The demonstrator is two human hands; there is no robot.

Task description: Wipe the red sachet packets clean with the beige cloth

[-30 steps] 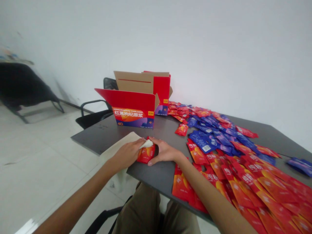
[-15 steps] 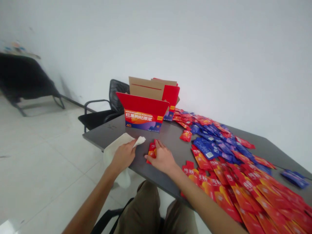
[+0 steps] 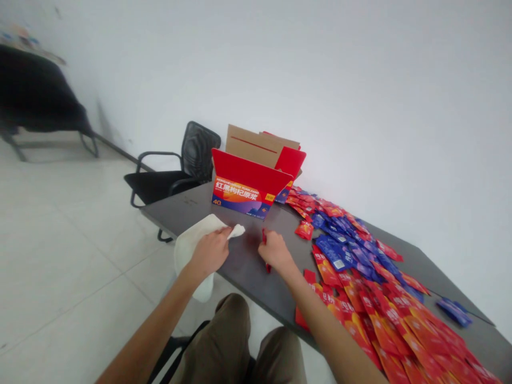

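Your left hand [image 3: 211,252] is closed on the off-white fabric cloth [image 3: 184,249], which drapes over the edge of the dark grey table [image 3: 240,262]. Your right hand [image 3: 277,252] is closed on the flat red pouch [image 3: 268,268], seen nearly edge-on, nearer you than the open red-and-blue cardboard carton [image 3: 243,195]; you cannot tell whether the pouch touches the tabletop.
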